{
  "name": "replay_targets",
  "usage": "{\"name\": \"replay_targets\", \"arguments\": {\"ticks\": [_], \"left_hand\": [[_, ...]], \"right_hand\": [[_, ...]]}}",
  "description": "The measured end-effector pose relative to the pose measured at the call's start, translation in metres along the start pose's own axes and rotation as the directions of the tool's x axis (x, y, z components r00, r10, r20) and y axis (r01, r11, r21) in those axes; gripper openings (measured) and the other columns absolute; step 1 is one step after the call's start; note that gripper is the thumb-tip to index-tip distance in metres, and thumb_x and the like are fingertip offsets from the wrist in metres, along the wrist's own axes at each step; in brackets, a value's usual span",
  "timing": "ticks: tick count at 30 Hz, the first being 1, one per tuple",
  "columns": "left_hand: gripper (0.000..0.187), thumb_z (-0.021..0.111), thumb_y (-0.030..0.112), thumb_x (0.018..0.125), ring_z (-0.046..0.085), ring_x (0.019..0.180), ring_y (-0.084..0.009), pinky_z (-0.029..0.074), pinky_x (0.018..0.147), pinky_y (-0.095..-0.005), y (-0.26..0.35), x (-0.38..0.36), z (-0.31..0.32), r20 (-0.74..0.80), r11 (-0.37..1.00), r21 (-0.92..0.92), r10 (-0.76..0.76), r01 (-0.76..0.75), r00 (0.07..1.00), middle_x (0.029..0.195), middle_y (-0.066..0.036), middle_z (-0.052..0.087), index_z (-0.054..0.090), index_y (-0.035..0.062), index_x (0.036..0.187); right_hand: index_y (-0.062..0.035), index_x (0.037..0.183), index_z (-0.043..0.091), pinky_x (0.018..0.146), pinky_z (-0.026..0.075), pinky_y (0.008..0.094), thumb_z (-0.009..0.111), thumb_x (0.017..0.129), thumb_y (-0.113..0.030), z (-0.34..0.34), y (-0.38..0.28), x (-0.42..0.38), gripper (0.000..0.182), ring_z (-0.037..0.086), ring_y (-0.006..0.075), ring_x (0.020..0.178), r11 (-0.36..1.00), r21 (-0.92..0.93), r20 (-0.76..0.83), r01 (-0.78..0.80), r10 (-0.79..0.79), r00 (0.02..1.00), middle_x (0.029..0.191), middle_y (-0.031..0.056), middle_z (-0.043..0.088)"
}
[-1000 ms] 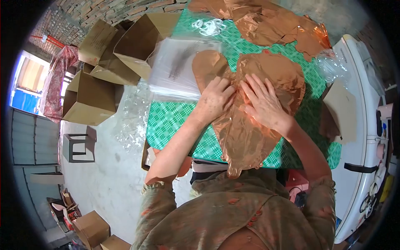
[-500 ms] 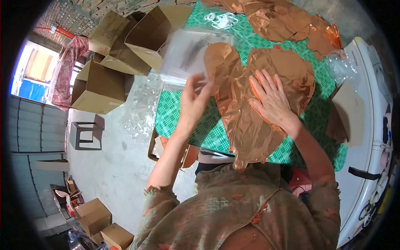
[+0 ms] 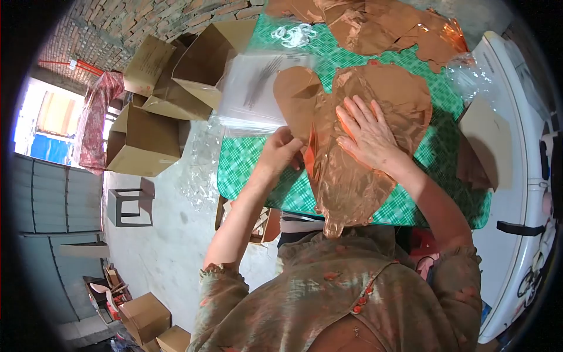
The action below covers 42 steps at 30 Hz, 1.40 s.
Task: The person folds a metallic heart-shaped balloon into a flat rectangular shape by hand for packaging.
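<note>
A flat copper-coloured foil balloon (image 3: 404, 88) lies on the green plaid tablecloth (image 3: 240, 170), its narrow neck end pointing toward my body. My right hand (image 3: 368, 134) rests on the middle of it, palm down and fingers spread. At the balloon's left edge, my left hand (image 3: 282, 151) has its fingers curled together, pinching the foil, which rises there in a shiny fold. The fingertips are partly hidden. Just beyond my left hand is a stack of clear plastic bags (image 3: 246, 94).
More copper foil balloons (image 3: 381, 29) lie at the table's far side, near a bundle of white string (image 3: 294, 35). Open cardboard boxes (image 3: 146, 141) stand to the left. Crumpled clear plastic (image 3: 472, 76) and a cardboard piece (image 3: 487, 138) are at the right, beside a white vehicle (image 3: 510, 205).
My left hand has come down and closed at the balloon's left edge, where the foil is now lifted in a fold. My right hand stays flat on the balloon. The view has shifted slightly.
</note>
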<state>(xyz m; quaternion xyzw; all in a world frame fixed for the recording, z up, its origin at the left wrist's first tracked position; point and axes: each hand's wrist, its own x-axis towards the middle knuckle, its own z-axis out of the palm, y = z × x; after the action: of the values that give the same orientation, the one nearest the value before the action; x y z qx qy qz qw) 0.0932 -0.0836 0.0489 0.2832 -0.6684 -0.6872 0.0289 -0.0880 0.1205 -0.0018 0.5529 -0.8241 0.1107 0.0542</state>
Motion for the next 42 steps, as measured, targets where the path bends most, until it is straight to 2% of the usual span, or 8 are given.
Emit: {"name": "replay_targets", "arguments": {"ticks": [6,8,11,15,18,21,31,42], "left_hand": [[0.026,0.064,0.016,0.109,0.064,0.087,-0.0085,0.053,0.077,-0.0259,-0.016,0.048,0.027,0.077,0.923,0.213,0.313,-0.322,0.947,0.099,-0.001,0.070,0.065,-0.0002,0.128],[0.037,0.066,0.019,0.108,0.063,0.120,-0.0180,0.050,0.104,-0.0327,0.006,0.028,0.051,0.136,0.875,0.178,0.430,-0.449,0.892,0.124,-0.009,0.068,0.062,0.0008,0.140],[0.034,0.061,0.009,0.107,0.062,0.124,-0.0220,0.048,0.109,-0.0355,0.015,0.020,0.060,0.376,0.802,0.205,0.464,-0.561,0.802,0.129,-0.010,0.068,0.064,0.0001,0.139],[0.032,0.056,-0.004,0.102,0.067,0.122,-0.0322,0.051,0.106,-0.0370,0.007,0.043,0.049,0.019,0.660,0.477,0.652,-0.580,0.758,0.123,-0.017,0.071,0.069,0.0013,0.131],[0.040,0.059,-0.006,0.091,0.063,0.128,-0.0396,0.050,0.110,-0.0466,-0.008,0.063,0.035,0.162,0.216,0.817,0.804,-0.535,0.572,0.130,-0.018,0.070,0.069,-0.0032,0.130],[0.045,0.062,0.003,0.090,0.057,0.137,-0.0373,0.042,0.119,-0.0502,-0.019,0.067,0.036,0.393,-0.130,0.870,0.766,-0.476,0.509,0.141,-0.019,0.065,0.066,-0.0056,0.134],[0.055,0.061,0.012,0.097,0.047,0.149,-0.0372,0.033,0.127,-0.0521,-0.028,0.077,0.059,0.358,-0.064,0.881,0.739,-0.469,0.571,0.152,-0.020,0.057,0.056,-0.0072,0.148],[0.058,0.059,0.027,0.102,0.044,0.151,-0.0364,0.027,0.127,-0.0573,-0.028,0.073,0.063,0.319,-0.027,0.894,0.741,-0.448,0.591,0.157,-0.020,0.053,0.055,-0.0065,0.150]], "right_hand": [[-0.0107,0.164,0.042,0.133,0.008,0.0583,0.049,0.107,-0.056,0.004,0.000,0.001,0.073,0.023,0.0322,0.163,0.998,-0.063,0.045,-0.018,0.021,0.999,0.172,0.0146,0.036],[-0.0110,0.164,0.044,0.133,0.007,0.0589,0.049,0.106,-0.056,-0.003,-0.002,0.005,0.073,0.024,0.0329,0.162,0.983,-0.180,0.186,-0.044,0.078,0.979,0.171,0.0142,0.038],[-0.0110,0.161,0.048,0.133,0.006,0.0601,0.049,0.105,-0.055,-0.026,-0.006,0.010,0.071,0.026,0.0355,0.161,0.981,0.153,0.246,-0.120,0.080,0.966,0.167,0.0156,0.043],[-0.0103,0.157,0.051,0.133,0.007,0.0616,0.050,0.105,-0.053,0.007,0.000,0.001,0.067,0.027,0.0378,0.160,0.995,0.070,0.055,-0.070,0.066,0.996,0.166,0.0170,0.044],[-0.0089,0.159,0.049,0.133,0.008,0.0618,0.052,0.104,-0.053,-0.016,-0.005,0.009,0.070,0.029,0.0379,0.159,0.993,-0.070,0.364,-0.093,0.112,0.925,0.165,0.0173,0.044],[-0.0068,0.154,0.055,0.132,0.010,0.0615,0.055,0.103,-0.047,-0.003,-0.003,0.002,0.065,0.033,0.0385,0.156,0.998,-0.042,0.106,-0.043,0.047,0.993,0.160,0.0182,0.050],[-0.0064,0.147,0.056,0.128,0.017,0.0619,0.045,0.107,-0.037,-0.011,-0.001,0.005,0.052,0.045,0.0359,0.148,0.996,0.083,0.092,-0.022,0.014,0.996,0.152,0.0169,0.058],[-0.0061,0.150,0.054,0.129,0.015,0.0628,0.044,0.108,-0.035,0.007,-0.001,0.003,0.052,0.036,0.0403,0.153,0.990,0.133,-0.099,-0.035,0.049,0.994,0.160,0.0212,0.049]]}}
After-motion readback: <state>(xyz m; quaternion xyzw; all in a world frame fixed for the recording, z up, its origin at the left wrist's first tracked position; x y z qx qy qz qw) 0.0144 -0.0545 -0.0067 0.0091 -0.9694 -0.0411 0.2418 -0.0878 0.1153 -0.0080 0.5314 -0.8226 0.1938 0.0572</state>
